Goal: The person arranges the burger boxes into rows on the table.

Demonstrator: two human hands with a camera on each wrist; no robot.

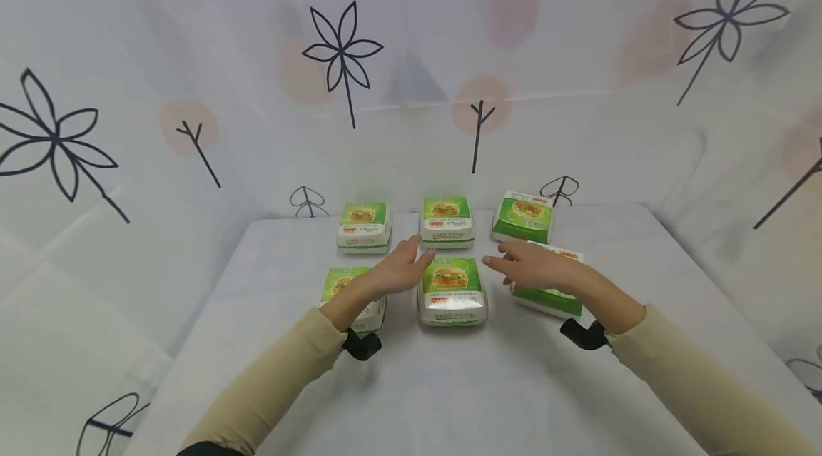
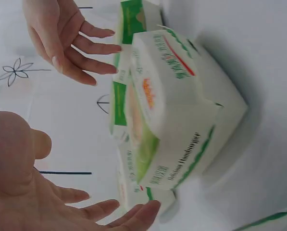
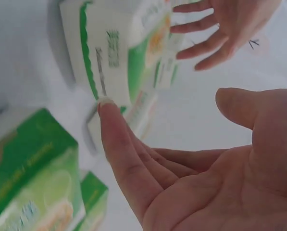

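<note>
Several green and white hamburger boxes stand in two rows on the white cloth. The front middle box (image 1: pixel 452 292) lies between the two hands, closed, its burger picture facing up. My left hand (image 1: pixel 402 267) is above the table at this box's left side, fingers spread and nothing in them. It overlaps part of the front left box (image 1: pixel 347 281). To the right, my right hand (image 1: pixel 529 263) reaches in with fingers extended, also empty, and covers part of the front right box (image 1: pixel 549 299). Both wrist views show the open palms facing the middle box (image 2: pixel 181 106).
Behind stand the back left box (image 1: pixel 364 228), the back middle box (image 1: pixel 447 223) and the back right box (image 1: pixel 523 217), the last one turned at an angle. A white cloth wall (image 1: pixel 411 142) with flower drawings rises behind the table.
</note>
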